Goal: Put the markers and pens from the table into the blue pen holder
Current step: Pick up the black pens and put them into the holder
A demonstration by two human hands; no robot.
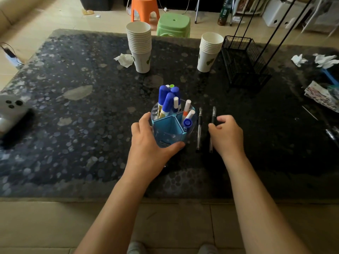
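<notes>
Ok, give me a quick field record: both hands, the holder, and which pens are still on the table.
left hand: wrapped around the blue pen holder, steadying it
right hand: fingers curled over the right black pen, grip not confirmed
holder contents: blue-capped markers and white-capped markers, upright
pens on table: two black pens right of the holder, the left black pen untouched
table: dark, speckled

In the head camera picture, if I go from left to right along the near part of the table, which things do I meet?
White device with dark round buttons → left hand → translucent blue plastic pen holder → thin black pen → second black pen → right hand.
</notes>
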